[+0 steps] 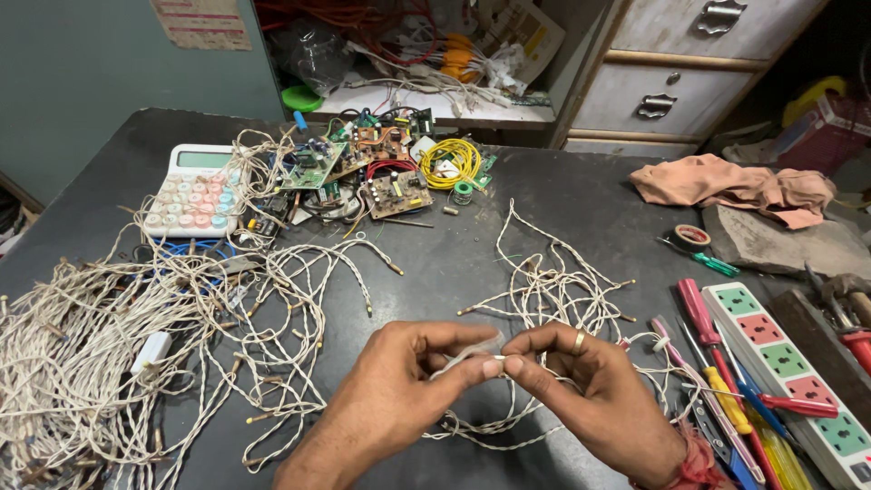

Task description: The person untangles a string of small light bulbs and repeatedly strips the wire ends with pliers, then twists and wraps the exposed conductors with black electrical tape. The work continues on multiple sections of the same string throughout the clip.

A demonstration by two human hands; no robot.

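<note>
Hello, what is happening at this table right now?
A person sits at a dark worktable and works on a white twisted wire. The left hand and the right hand meet in the middle, and the fingers of both pinch one short section of it. A big tangle of the same wire lies on the left. Circuit boards and a calculator are behind it, and screwdrivers and a power strip lie on the right.

Looks like a small electronics repair workshop — the dark tabletop (508,209) is littered with bare circuit boards (367,168), piles of twisted wire (109,345), screwdrivers (717,354), a power strip (798,381) and a solder spool (464,191) — more cable clutter behind.
</note>
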